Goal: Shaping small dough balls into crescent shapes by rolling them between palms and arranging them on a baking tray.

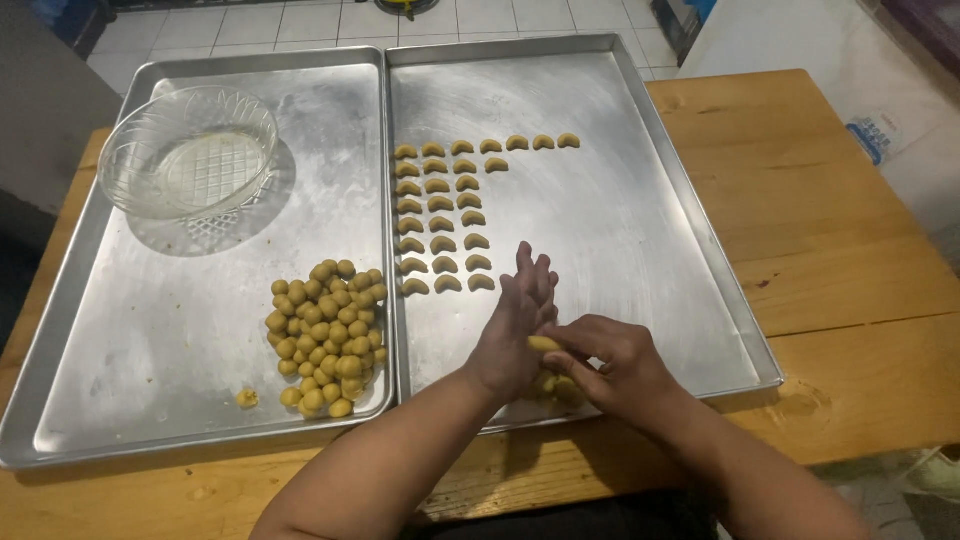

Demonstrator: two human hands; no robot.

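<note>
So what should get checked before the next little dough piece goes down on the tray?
1. Dough piece is between the left hand and right hand: ok.
2. Whether it is already curved like the others: cannot tell, the fingers hide most of it.
3. Free space on the right tray beside the crescent rows: ok.
4. Rows are neat and the pieces lie apart: ok.
5. More dough balls are waiting on the left tray: ok.
6. Glass bowl sits away from the hands: ok.
</note>
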